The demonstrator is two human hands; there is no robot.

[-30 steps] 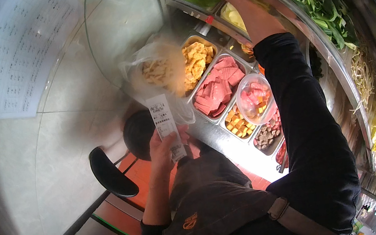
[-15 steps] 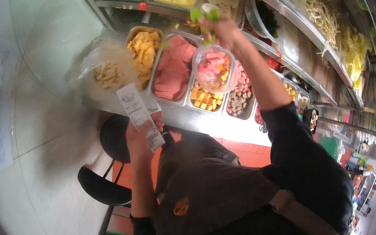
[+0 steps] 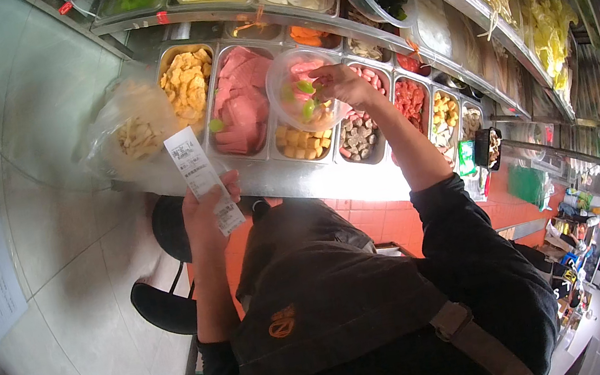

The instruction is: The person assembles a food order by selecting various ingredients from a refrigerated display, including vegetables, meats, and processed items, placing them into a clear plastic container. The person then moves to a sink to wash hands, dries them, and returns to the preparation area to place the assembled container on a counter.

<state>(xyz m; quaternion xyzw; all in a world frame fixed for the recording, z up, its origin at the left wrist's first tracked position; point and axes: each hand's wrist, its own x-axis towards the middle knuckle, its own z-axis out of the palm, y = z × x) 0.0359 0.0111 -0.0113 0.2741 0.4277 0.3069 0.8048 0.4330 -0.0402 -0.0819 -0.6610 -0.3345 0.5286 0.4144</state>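
Observation:
My left hand [image 3: 203,221] grips a printed paper receipt [image 3: 190,163] between thumb and fingers, at the counter's near edge. My right hand [image 3: 347,87] is over a clear round plastic bowl [image 3: 288,115], its fingers curled together with green vegetable pieces [image 3: 305,87] at the tips. Some greens show within the bowl's outline; whether they rest in it or hang above is unclear. The bowl sits over trays of pink meat slices [image 3: 238,111] and yellow cubes [image 3: 301,145]. One green piece [image 3: 216,125] lies on the meat slices.
A plastic bag of pale pieces [image 3: 141,134] stands left of a tray of yellow-orange food [image 3: 185,84]. A tray of dark round pieces [image 3: 360,136] is to the right. Metal shelves [image 3: 435,0] with vegetables rise behind. A black stool [image 3: 162,305] stands lower left.
My right hand has come down from the upper shelf to the bowl with the greens. A green piece now lies on the meat slices. My left hand still holds the receipt.

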